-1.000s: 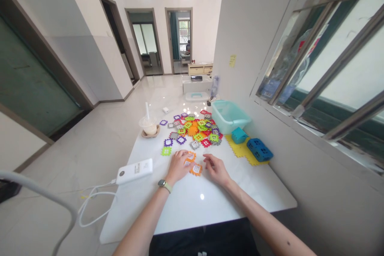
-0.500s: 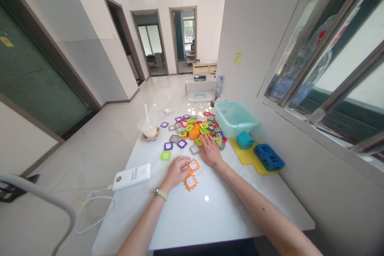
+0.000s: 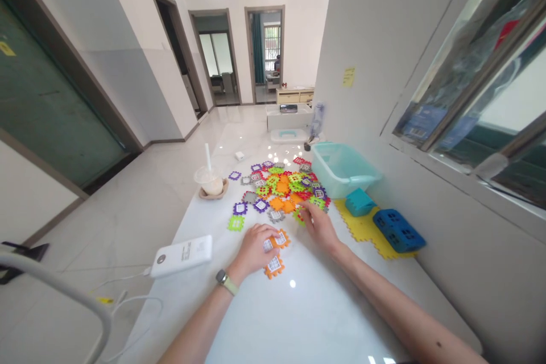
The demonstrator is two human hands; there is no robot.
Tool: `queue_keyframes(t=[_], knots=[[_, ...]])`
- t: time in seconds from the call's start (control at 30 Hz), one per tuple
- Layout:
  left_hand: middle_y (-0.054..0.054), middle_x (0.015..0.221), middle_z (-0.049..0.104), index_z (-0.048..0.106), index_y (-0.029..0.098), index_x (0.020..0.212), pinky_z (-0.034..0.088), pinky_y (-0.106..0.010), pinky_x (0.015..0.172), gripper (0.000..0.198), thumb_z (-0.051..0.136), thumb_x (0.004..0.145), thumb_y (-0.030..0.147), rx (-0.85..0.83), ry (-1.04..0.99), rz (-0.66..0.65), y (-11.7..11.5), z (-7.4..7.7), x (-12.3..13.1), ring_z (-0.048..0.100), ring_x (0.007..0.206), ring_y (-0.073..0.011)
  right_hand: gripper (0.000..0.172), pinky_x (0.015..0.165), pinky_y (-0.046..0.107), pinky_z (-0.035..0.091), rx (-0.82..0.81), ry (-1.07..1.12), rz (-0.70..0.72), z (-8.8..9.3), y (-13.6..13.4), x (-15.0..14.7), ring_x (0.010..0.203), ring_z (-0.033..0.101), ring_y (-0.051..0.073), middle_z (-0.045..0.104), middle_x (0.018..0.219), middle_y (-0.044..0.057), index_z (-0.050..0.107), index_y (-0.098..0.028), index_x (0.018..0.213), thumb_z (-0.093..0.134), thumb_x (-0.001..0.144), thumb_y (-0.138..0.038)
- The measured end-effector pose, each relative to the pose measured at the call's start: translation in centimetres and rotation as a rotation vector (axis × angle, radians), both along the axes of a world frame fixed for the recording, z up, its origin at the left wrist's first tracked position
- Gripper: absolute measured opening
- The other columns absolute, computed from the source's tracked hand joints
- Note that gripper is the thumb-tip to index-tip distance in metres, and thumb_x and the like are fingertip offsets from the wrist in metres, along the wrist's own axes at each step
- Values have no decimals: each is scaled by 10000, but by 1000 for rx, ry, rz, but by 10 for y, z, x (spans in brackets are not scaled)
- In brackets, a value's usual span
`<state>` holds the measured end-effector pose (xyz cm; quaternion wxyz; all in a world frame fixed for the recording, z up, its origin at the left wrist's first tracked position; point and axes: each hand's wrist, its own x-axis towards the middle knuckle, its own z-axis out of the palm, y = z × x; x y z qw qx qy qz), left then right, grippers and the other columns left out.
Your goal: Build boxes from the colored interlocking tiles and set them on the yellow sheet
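My left hand (image 3: 258,247) bends its thumb and fingers around an orange puzzle tile (image 3: 267,245) with a white printed panel, on the white table. Touching this tile are another orange tile (image 3: 281,238) to its right and one (image 3: 273,267) just below. My right hand (image 3: 319,226) reaches the near edge of a loose heap of coloured tiles. Its thumb and fingertips close on a lime green tile (image 3: 298,216), partly covered by them. Plain orange tiles (image 3: 282,186) lie within the heap, among purple, red and grey ones.
A teal bin (image 3: 345,173) stands right of the heap. Nearer me, a teal block (image 3: 359,202) and a blue block (image 3: 398,230) sit on a yellow mat (image 3: 362,227). On the left are a drink cup (image 3: 210,182) and a white power bank (image 3: 182,256) with a cable.
My right hand has shifted right and drawn its fingers together, uncovering orange tiles in the heap. My left hand stays at the orange tiles. The view has turned slightly.
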<state>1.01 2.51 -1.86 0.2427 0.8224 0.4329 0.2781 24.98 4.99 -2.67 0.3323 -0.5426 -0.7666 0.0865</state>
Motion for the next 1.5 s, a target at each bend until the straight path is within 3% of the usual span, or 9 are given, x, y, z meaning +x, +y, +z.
queue_keyframes(t=[0.1, 0.27, 0.4, 0.57, 0.83, 1.07, 1.2, 1.37, 1.5], knots=[[6, 1061, 711, 709, 276, 982, 460, -373, 920, 282, 736, 732, 149, -23, 12, -45, 6, -1, -2, 618, 1007, -233, 259, 702, 321, 514, -74, 18, 65, -4, -22, 2, 745, 641, 210, 701, 882, 65, 626, -203, 1104, 401, 998, -275], [-13, 1093, 684, 705, 262, 1004, 433, -366, 966, 245, 720, 774, 179, -42, -1, -75, 6, -2, -7, 593, 1051, -228, 343, 949, 427, 494, -235, -26, 211, 16, -46, 5, 1078, 594, 284, 608, 1191, 134, 585, -219, 1219, 598, 891, -317], [-35, 979, 641, 699, 235, 975, 454, -369, 898, 221, 761, 762, 238, -42, 62, 28, 3, 4, -7, 577, 981, -241, 405, 972, 423, 487, -393, -61, 350, 34, -53, 5, 1081, 583, 279, 586, 1190, 124, 607, -198, 1200, 692, 807, -252], [-14, 906, 607, 693, 223, 931, 457, -342, 828, 247, 818, 728, 286, -113, 99, 108, -3, 10, -7, 590, 914, -229, 259, 967, 362, 499, -379, 39, 438, 25, -57, -5, 1080, 595, 237, 597, 1183, 113, 660, -195, 1126, 662, 867, -204], [-2, 939, 581, 727, 242, 1004, 477, -308, 845, 198, 747, 811, 281, -244, 37, 128, -8, 11, -7, 624, 874, -180, 188, 927, 355, 525, -335, 53, 405, 13, -55, -6, 1043, 624, 236, 625, 1148, 119, 703, -187, 1050, 668, 881, -261], [-19, 1065, 553, 664, 251, 1115, 490, -354, 931, 687, 938, 490, 324, -246, 75, 48, -17, 19, -6, 570, 1024, -249, 226, 844, 336, 552, -318, 93, 303, 13, -55, -12, 947, 649, 218, 639, 1087, 107, 679, -189, 1045, 684, 855, -312], [-45, 1161, 533, 665, 262, 1162, 455, -379, 1011, 682, 921, 533, 323, -245, 77, 49, -17, 16, -7, 528, 1116, -266, 246, 884, 367, 549, -272, 22, 272, 11, -50, -7, 988, 641, 237, 643, 1110, 120, 674, -189, 1086, 651, 857, -275], [-68, 1303, 487, 643, 276, 1257, 375, -396, 1111, 697, 866, 597, 246, -322, 74, 12, -12, 14, -11, 453, 1239, -285, 363, 979, 489, 500, -73, -76, 69, 2, -34, 18, 1165, 576, 306, 615, 1250, 165, 650, -172, 1187, 482, 867, -135], [-71, 1315, 481, 651, 270, 1247, 360, -383, 1121, 673, 845, 604, 240, -323, 66, 10, -11, 13, -13, 446, 1258, -282, 349, 1014, 477, 466, -52, -124, 146, 1, -33, 16, 1220, 537, 300, 593, 1318, 146, 658, -191, 1188, 532, 864, -159]])
